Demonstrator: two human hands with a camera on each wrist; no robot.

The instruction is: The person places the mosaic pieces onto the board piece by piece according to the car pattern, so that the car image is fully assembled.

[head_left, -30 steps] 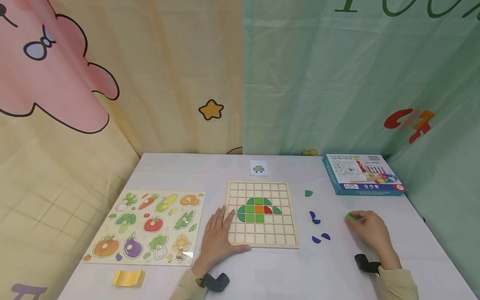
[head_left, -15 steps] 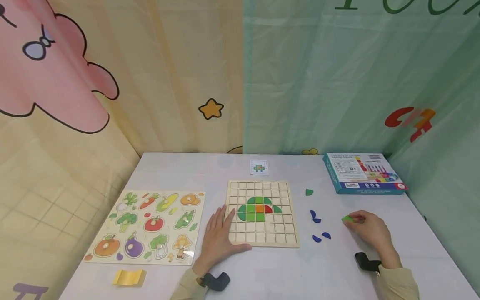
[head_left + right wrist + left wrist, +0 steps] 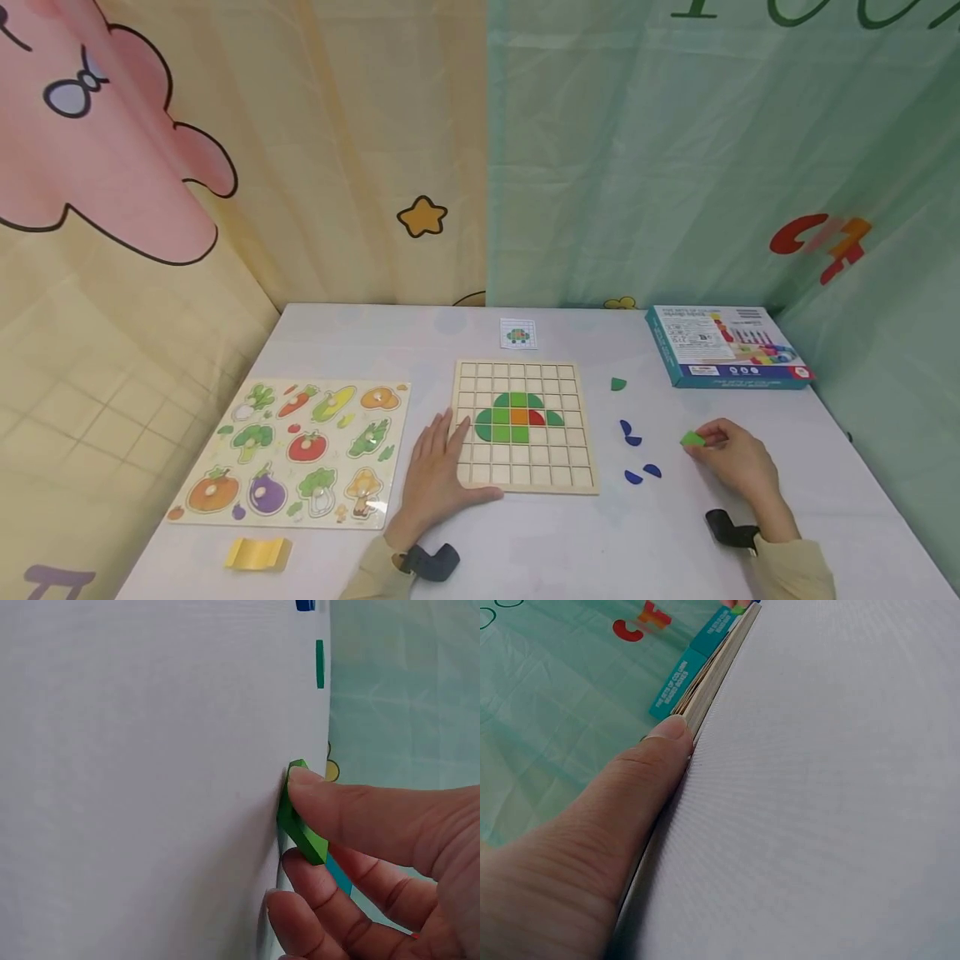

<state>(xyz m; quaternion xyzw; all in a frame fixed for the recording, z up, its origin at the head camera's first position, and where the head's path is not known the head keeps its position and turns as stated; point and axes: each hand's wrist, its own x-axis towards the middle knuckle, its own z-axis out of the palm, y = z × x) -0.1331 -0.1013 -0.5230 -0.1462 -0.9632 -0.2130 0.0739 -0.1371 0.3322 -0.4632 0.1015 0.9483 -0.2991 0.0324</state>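
A wooden grid board (image 3: 523,479) lies mid-table with a green, orange and red shape laid in its cells. My left hand (image 3: 437,477) rests flat on the board's left edge, fingers straight; its thumb (image 3: 641,776) lies along the board's edge (image 3: 718,666). To the right, my right hand (image 3: 733,458) pinches a small green piece (image 3: 692,438) (image 3: 300,825) between thumb and fingers, at the white table surface. Several blue curved pieces (image 3: 630,434) and a green piece (image 3: 617,384) lie loose between board and right hand.
A vegetable peg puzzle (image 3: 296,450) lies at the left, a yellow block (image 3: 257,554) in front of it. A pattern card (image 3: 517,334) sits behind the board. A teal box (image 3: 726,346) stands at the back right. Curtains close in the table's back and sides.
My right hand has shifted the green piece slightly left and toward me. The left hand stays on the board.
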